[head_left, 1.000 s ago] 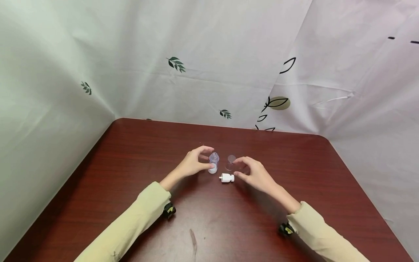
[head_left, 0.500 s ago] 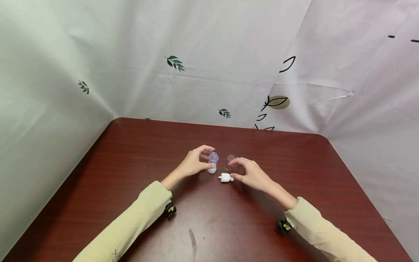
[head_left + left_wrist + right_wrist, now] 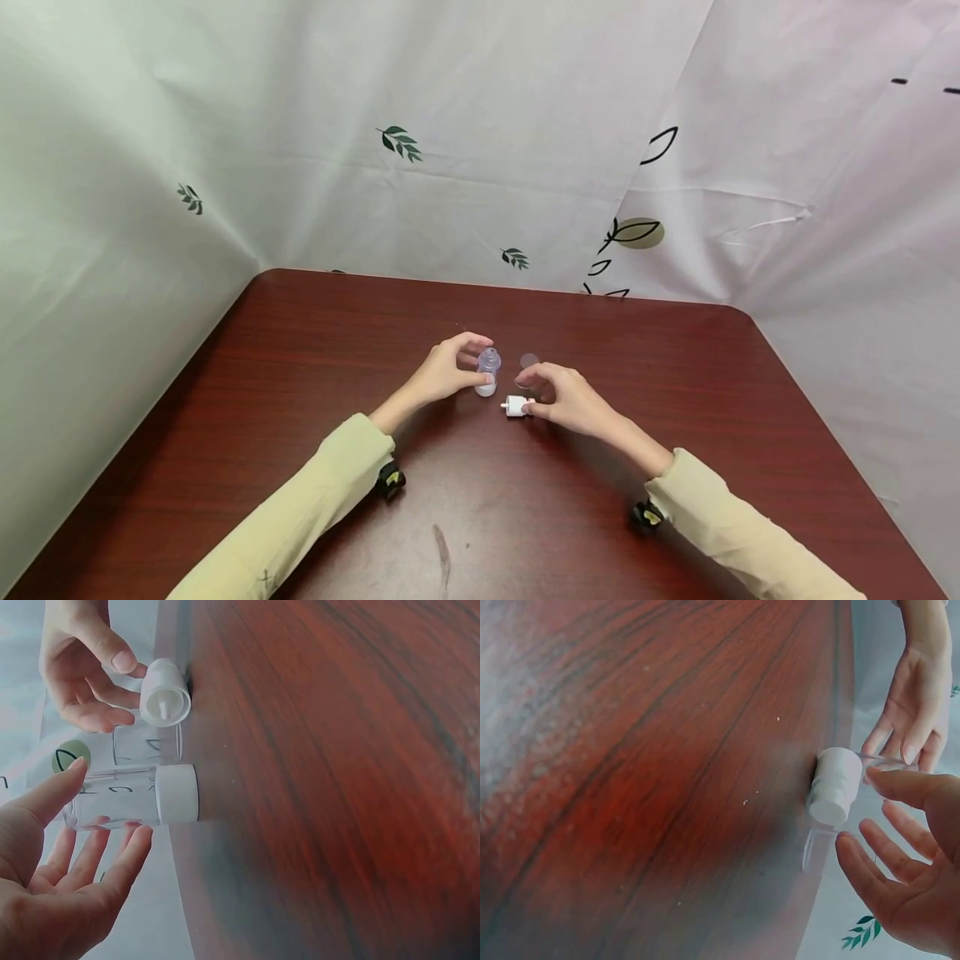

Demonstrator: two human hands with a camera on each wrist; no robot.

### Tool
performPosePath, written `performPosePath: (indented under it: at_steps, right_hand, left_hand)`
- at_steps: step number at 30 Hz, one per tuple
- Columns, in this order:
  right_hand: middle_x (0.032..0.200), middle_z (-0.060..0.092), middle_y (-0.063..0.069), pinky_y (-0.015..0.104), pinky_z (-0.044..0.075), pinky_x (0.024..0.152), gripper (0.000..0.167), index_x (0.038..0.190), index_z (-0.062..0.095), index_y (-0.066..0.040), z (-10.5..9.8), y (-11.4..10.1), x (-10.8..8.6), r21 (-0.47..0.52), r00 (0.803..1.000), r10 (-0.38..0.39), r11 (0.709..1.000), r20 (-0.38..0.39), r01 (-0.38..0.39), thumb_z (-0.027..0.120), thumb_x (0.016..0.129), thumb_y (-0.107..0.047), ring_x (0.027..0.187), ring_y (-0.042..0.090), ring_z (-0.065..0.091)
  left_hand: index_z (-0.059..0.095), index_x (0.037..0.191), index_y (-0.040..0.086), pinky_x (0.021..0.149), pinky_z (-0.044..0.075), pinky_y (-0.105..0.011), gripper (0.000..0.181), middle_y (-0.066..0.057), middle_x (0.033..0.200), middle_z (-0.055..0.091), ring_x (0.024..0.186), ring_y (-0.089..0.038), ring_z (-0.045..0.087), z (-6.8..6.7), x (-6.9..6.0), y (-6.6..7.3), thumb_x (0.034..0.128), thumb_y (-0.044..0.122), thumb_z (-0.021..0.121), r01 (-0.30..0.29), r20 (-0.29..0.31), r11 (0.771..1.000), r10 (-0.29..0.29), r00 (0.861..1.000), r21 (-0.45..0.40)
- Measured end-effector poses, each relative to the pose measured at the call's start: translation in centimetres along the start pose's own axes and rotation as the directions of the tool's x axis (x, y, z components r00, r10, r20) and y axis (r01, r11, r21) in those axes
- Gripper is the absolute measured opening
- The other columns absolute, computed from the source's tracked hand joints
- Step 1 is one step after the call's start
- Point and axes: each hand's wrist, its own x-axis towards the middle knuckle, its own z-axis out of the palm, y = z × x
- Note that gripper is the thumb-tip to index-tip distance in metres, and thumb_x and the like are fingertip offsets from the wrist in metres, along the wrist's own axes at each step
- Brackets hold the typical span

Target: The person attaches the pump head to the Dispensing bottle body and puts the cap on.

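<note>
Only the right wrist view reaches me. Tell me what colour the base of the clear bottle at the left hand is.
Observer: White; the left wrist view shows the base of the clear bottle beside the left hand.
Operator: Describe the white piece's end that faces away from me.
Observer: A thin stem sticks out of that rimmed end.
Operator: Now the top of the clear cylinder behind the right hand.
Observer: Round, seen from the head view.

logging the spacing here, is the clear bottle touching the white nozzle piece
Apart. The head view shows a strip of bare tabletop between the clear bottle and the white nozzle piece.
</note>
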Motion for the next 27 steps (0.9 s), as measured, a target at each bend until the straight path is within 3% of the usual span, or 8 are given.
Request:
performPosePath:
  at_steps: [16,27]
  right_hand:
    - [0.107,0.068,0.013,0.034,0.058,0.077,0.037,0.112,0.063,-0.002,0.34,0.16,0.12,-0.029,1.0,0.0,1.0,0.027,0.001,0.077,0.078,-0.005,0.093,0.023,0.064]
    - [0.102,0.068,0.007,0.026,0.057,0.076,0.035,0.11,0.064,-0.004,0.5,0.25,0.24,-0.043,0.999,0.011,0.999,0.045,-0.009,0.078,0.078,-0.006,0.092,0.02,0.065]
  left_hand:
    - [0.06,0.12,0.003,0.086,0.055,-0.041,0.045,-0.016,0.115,0.066,0.104,-0.03,0.066,0.43,0.3,-0.47,0.0788,0.007,0.078,0.002,-0.013,1.0,-0.002,1.0,0.005]
    - [0.061,0.117,0.001,0.089,0.054,-0.043,0.041,-0.016,0.111,0.067,0.103,-0.03,0.066,0.63,0.21,-0.5,0.0795,0.006,0.077,0.019,-0.023,1.0,-0.019,1.0,0.013]
